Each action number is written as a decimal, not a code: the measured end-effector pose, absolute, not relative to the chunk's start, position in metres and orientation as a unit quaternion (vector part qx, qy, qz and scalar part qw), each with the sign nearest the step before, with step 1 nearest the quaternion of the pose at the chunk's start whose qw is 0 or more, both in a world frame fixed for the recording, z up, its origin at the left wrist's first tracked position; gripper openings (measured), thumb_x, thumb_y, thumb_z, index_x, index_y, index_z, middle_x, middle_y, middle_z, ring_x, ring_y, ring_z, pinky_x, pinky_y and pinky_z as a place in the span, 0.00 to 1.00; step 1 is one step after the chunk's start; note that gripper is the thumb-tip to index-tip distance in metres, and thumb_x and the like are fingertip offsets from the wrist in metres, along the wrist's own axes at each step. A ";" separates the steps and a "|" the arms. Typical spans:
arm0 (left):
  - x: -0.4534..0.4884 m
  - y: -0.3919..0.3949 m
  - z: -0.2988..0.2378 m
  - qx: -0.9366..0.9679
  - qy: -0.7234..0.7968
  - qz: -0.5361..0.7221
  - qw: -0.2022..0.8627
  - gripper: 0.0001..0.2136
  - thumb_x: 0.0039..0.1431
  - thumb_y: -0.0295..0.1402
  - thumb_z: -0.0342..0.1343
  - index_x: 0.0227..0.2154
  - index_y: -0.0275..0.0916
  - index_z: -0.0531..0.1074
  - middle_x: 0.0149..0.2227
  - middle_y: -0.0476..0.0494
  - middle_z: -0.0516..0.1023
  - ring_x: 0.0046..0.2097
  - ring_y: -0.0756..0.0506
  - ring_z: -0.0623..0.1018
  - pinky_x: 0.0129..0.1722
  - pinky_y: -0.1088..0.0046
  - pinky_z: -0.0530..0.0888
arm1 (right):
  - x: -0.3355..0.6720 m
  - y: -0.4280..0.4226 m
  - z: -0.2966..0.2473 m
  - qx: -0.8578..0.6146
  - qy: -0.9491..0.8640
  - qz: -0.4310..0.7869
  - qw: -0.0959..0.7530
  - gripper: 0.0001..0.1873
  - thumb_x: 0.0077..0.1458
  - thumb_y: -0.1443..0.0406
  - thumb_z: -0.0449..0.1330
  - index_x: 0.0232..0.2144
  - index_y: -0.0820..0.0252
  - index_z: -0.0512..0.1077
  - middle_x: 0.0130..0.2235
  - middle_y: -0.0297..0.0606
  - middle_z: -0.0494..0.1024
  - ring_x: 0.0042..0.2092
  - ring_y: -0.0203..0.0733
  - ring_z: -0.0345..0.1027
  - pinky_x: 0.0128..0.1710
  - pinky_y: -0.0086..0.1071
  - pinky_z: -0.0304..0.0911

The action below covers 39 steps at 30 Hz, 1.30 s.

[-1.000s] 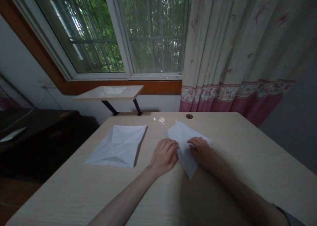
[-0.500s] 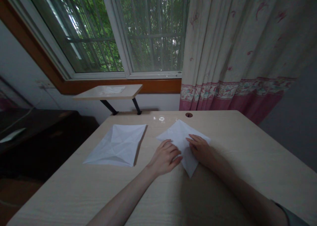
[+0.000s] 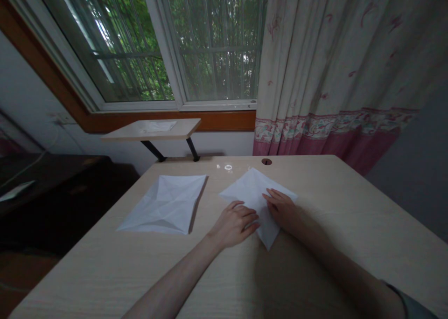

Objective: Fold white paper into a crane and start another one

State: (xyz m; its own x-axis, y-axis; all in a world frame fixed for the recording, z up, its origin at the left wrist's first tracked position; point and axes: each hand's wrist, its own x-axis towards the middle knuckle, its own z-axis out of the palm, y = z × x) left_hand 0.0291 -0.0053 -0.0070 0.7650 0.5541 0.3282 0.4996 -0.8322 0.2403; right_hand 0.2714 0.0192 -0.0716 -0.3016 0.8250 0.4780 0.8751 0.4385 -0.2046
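A folded sheet of white paper (image 3: 254, 183) lies on the desk like a kite, one narrow point toward me. My left hand (image 3: 236, 224) rests over its left edge, fingers bent and slightly apart, with nothing visibly gripped. On the right side, my right hand (image 3: 281, 209) presses the paper with its fingers stretched out, the fingertips near the middle. Both hands cover part of the lower folds. To the left lies a stack of creased white paper sheets (image 3: 168, 204), apart from my hands.
The pale wooden desk (image 3: 210, 281) stands below a barred window. A small raised shelf (image 3: 175, 131) at the back left carries some white paper (image 3: 159, 126). A round cable hole (image 3: 266, 162) sits near the back edge. A floral curtain (image 3: 315, 76) hangs behind.
My left hand has slid very slightly to the right and toward me over the paper. My right hand stays in place.
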 end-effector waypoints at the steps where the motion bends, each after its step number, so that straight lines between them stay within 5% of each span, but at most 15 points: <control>1: 0.030 -0.006 -0.007 0.935 0.288 0.195 0.068 0.12 0.69 0.39 0.49 0.45 0.43 0.76 0.48 0.49 0.80 0.48 0.46 0.78 0.59 0.60 0.62 | 0.271 0.019 -0.072 -0.527 -0.806 -0.047 0.266 0.21 0.60 0.70 0.49 0.52 0.59 0.74 0.56 0.46 0.75 0.58 0.47 0.67 0.59 0.47 0.63; 21: 0.033 -0.002 -0.011 0.873 0.440 0.206 0.034 0.13 0.69 0.40 0.48 0.48 0.43 0.73 0.52 0.44 0.78 0.54 0.43 0.76 0.62 0.52 0.59 | 0.265 0.008 -0.047 -0.540 -0.801 -0.001 0.258 0.18 0.60 0.70 0.51 0.48 0.60 0.76 0.53 0.46 0.77 0.54 0.49 0.70 0.57 0.48 0.64; 33: 0.032 -0.006 -0.019 0.878 0.447 0.171 0.002 0.37 0.54 0.61 0.54 0.57 0.36 0.67 0.60 0.33 0.70 0.64 0.29 0.64 0.65 0.42 0.50 | 0.265 0.008 -0.046 -0.532 -0.806 0.000 0.261 0.18 0.59 0.70 0.52 0.48 0.57 0.76 0.53 0.44 0.77 0.54 0.50 0.69 0.54 0.49 0.65; 39: 0.032 -0.002 -0.017 0.900 0.386 0.205 -0.006 0.26 0.59 0.52 0.56 0.52 0.37 0.69 0.56 0.35 0.74 0.61 0.36 0.69 0.66 0.49 0.53 | 0.266 0.008 -0.047 -0.527 -0.810 -0.005 0.258 0.18 0.60 0.70 0.52 0.49 0.56 0.75 0.53 0.44 0.77 0.55 0.49 0.69 0.55 0.48 0.65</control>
